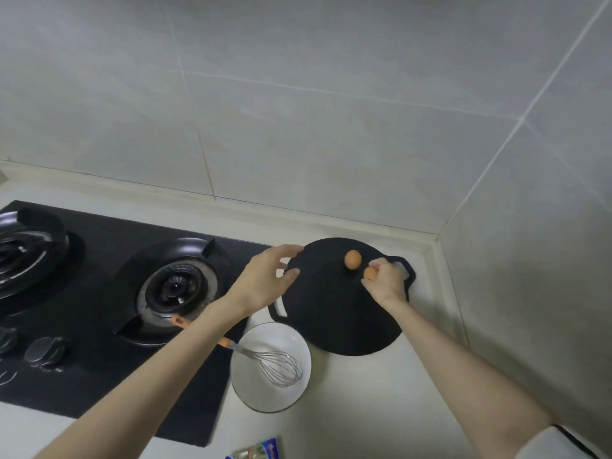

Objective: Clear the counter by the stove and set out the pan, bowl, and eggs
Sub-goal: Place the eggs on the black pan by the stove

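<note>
A flat black round pan (334, 313) with two loop handles lies on the pale counter in the corner, right of the stove. One brown egg (352, 259) rests on the pan's far part. My right hand (385, 280) holds a second brown egg (370, 273) just over the pan, close beside the first. My left hand (268, 279) hovers at the pan's left rim with fingers spread and nothing in it. A white bowl (251, 389) stands in front of the pan, with a wire whisk (275, 366) lying in it, its orange handle pointing left.
A black gas stove (99, 293) with two burners and front knobs fills the left. Tiled walls meet in a corner behind the pan. A blue printed packet (261, 450) lies at the counter's near edge.
</note>
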`<act>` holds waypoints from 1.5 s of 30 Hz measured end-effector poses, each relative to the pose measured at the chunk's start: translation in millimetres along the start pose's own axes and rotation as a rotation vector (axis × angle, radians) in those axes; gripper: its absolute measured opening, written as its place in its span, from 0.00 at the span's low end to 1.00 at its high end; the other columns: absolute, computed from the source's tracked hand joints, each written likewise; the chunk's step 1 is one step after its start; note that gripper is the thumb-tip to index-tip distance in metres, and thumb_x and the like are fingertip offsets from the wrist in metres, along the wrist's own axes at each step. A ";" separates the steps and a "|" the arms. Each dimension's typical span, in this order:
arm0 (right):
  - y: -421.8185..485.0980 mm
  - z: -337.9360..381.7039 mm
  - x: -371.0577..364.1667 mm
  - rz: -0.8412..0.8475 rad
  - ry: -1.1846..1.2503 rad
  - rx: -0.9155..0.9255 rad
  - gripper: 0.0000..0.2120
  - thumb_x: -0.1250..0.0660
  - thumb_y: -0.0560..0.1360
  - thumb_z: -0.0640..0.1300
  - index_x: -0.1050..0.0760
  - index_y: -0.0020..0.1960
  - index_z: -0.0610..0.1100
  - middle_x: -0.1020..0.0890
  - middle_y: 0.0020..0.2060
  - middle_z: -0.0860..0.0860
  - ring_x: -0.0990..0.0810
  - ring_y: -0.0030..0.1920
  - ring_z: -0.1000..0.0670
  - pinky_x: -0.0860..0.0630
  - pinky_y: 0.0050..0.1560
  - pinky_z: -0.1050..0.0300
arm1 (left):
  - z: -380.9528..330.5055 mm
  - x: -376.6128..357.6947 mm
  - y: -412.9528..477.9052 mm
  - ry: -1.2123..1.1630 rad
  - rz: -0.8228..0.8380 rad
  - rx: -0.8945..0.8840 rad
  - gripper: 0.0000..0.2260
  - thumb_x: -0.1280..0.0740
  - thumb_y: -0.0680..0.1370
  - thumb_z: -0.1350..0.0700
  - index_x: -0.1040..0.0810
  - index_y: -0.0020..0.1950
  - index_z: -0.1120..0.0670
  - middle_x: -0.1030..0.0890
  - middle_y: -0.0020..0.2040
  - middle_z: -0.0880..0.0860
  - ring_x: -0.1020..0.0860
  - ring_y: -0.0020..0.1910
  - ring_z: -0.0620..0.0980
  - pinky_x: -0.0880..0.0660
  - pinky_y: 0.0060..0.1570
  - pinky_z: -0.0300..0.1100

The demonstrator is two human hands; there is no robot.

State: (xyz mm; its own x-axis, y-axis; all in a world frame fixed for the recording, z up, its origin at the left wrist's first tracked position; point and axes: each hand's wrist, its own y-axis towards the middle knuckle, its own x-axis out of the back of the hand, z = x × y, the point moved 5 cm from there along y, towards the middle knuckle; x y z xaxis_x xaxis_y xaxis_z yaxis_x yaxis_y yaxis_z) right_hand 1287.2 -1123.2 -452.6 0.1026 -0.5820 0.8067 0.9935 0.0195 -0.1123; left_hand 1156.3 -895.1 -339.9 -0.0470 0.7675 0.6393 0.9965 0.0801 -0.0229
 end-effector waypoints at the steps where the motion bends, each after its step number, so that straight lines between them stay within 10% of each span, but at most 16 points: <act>1: 6.9 -0.6 -0.5 -0.007 -0.007 -0.004 0.20 0.29 0.72 0.40 0.27 0.63 0.42 0.23 0.59 0.45 0.26 0.62 0.45 0.31 0.61 0.55 | 1.3 -3.8 7.2 0.013 0.011 0.001 0.19 0.36 0.79 0.57 0.30 0.69 0.49 0.25 0.65 0.48 0.24 0.60 0.47 0.29 0.58 0.36; 23: 30.2 -15.7 -7.4 0.052 -0.064 -0.013 0.32 0.25 0.69 0.46 0.32 0.70 0.45 0.26 0.65 0.46 0.29 0.66 0.45 0.31 0.63 0.53 | 9.8 -18.9 35.4 -0.021 0.048 0.051 0.17 0.35 0.78 0.57 0.28 0.67 0.47 0.24 0.62 0.47 0.23 0.56 0.46 0.26 0.58 0.40; 28: 8.5 9.7 28.2 -0.105 0.119 0.022 0.20 0.32 0.74 0.49 0.28 0.65 0.48 0.23 0.62 0.50 0.26 0.62 0.47 0.28 0.60 0.51 | 0.0 -1.8 15.0 -0.029 0.006 0.037 0.17 0.36 0.78 0.56 0.28 0.67 0.47 0.23 0.61 0.46 0.23 0.55 0.46 0.27 0.59 0.41; 45: -285.0 295.4 30.0 0.250 0.337 0.858 0.14 0.34 0.75 0.41 0.24 0.59 0.51 0.22 0.56 0.57 0.23 0.50 0.56 0.25 0.52 0.61 | 0.9 182.5 -298.0 -0.014 -0.595 0.168 0.16 0.37 0.79 0.56 0.27 0.67 0.46 0.22 0.59 0.43 0.22 0.53 0.40 0.28 0.44 0.26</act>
State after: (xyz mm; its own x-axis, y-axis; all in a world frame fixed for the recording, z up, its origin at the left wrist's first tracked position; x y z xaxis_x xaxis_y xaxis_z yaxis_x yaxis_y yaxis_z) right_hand 1021.8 -906.0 -225.0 0.4302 -0.6814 0.5921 0.6564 0.6864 0.3130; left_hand 850.7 -778.3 -217.0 -0.5933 0.5687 0.5697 0.7748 0.5953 0.2127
